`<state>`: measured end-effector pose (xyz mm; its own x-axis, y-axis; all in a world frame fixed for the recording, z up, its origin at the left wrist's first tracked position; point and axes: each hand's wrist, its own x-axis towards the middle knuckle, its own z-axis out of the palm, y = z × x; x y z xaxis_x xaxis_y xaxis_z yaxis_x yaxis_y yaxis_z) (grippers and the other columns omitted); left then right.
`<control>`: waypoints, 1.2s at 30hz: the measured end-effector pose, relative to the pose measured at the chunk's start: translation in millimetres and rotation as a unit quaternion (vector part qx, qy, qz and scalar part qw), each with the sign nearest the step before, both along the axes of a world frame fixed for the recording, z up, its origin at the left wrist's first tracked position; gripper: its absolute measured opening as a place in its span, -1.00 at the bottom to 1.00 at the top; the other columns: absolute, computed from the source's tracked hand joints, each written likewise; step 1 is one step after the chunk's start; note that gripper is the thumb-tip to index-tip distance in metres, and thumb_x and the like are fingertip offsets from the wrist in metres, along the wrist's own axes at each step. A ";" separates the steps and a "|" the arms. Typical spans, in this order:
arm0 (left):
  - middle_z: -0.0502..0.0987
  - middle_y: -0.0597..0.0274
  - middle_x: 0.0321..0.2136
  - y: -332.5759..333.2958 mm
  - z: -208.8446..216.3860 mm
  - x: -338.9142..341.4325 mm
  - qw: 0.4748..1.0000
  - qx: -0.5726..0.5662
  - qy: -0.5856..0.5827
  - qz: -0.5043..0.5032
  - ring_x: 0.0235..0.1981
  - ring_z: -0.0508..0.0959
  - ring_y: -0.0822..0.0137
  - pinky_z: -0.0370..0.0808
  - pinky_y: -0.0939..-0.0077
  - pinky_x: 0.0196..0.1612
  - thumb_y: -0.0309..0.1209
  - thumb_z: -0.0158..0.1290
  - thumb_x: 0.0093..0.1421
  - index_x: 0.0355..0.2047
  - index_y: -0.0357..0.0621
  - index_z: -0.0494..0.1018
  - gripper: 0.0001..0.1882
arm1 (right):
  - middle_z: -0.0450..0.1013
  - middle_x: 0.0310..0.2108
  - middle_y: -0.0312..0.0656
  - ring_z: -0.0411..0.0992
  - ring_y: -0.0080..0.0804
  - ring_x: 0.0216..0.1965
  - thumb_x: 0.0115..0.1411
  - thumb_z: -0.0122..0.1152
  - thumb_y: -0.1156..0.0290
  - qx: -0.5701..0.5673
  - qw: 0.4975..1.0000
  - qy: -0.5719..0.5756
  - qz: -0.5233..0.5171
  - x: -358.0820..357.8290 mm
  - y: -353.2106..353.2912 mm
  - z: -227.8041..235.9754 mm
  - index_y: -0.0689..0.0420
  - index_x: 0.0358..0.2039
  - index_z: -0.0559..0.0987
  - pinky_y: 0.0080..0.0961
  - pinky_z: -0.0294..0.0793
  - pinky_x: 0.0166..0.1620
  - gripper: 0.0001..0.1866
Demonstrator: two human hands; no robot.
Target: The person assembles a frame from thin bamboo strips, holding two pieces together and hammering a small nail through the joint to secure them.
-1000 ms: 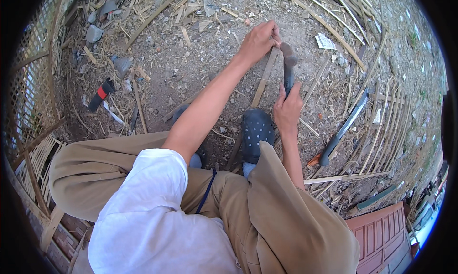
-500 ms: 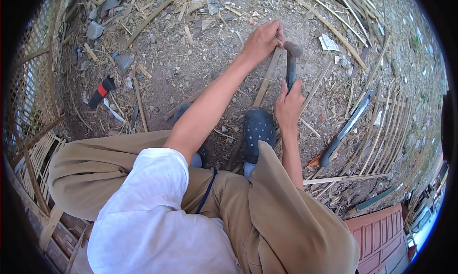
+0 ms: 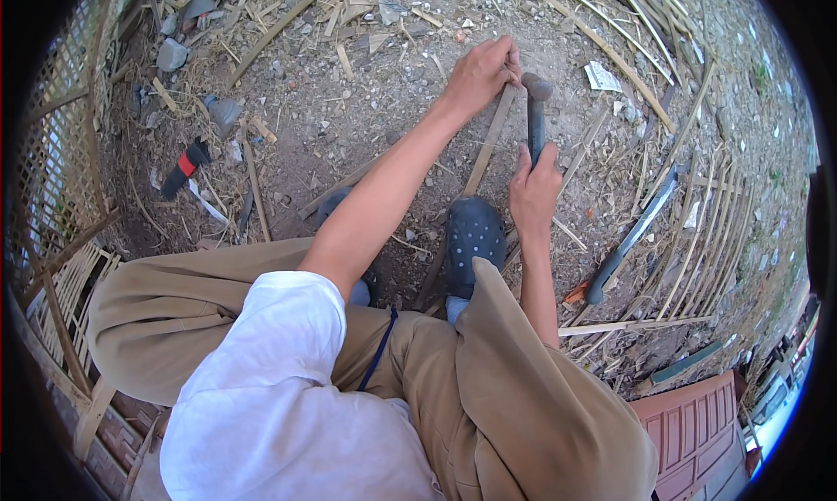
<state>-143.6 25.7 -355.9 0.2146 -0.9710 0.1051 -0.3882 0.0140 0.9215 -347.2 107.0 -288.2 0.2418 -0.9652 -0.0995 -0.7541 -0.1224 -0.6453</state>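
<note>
Two bare hands meet over littered dirt ground (image 3: 349, 117). The right hand (image 3: 536, 191) has its fingers clamped around the handle of a hammer (image 3: 536, 122), head pointing away from the body. Just beside that head, the left hand (image 3: 482, 72) has fingers pinched together at the far end of a wooden strip (image 3: 491, 141); what lies between them is too small to tell. The strip runs back to the toe of a dotted dark shoe (image 3: 473, 244), which blocks its near end. A tan trouser leg (image 3: 540, 396) hides part of the right forearm.

To the right lie a stick (image 3: 579, 159) near the right hand, a long blade (image 3: 656, 206) with a dark handle, a slatted frame (image 3: 697, 248) and, beyond the hammer, white paper (image 3: 602, 76). A reddish panel (image 3: 689, 431) sits lower right. To the left, well apart, are a black sheath (image 3: 179, 180) with a red band, a stone (image 3: 173, 55) and, at the edge, a lattice (image 3: 61, 143).
</note>
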 end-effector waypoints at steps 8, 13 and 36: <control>0.72 0.06 -0.34 0.6 -3.3 0.4 1.000 0.008 0.018 0.002 -0.25 0.80 0.11 0.68 0.20 -0.20 -0.69 0.24 0.26 -0.19 -0.25 0.42 -0.77 | 0.48 -0.55 0.35 0.55 0.48 -0.45 0.53 0.22 0.42 0.006 1.000 -0.008 -0.005 3.6 -0.3 -0.2 0.31 -0.12 0.37 0.18 0.38 -0.45 -0.76; 0.71 0.05 -0.32 0.5 6.6 -0.7 1.000 0.007 0.012 0.001 -0.26 0.80 0.10 0.69 0.20 -0.19 -0.71 0.22 0.26 -0.17 -0.26 0.42 -0.78 | 0.48 -0.56 0.33 0.55 0.44 -0.48 0.53 0.22 0.42 0.006 1.000 0.017 0.010 2.4 -1.0 -3.6 0.30 -0.12 0.37 0.17 0.38 -0.47 -0.76; 0.75 0.08 -0.33 0.1 0.8 -1.4 0.998 0.026 0.050 -0.002 -0.18 0.82 0.14 0.74 0.21 -0.07 -0.68 0.25 0.28 -0.18 -0.24 0.41 -0.77 | 0.47 -0.55 0.35 0.55 0.46 -0.46 0.55 0.21 0.41 0.002 0.999 -0.013 -0.038 8.6 7.9 -2.0 0.29 -0.14 0.37 0.16 0.37 -0.46 -0.76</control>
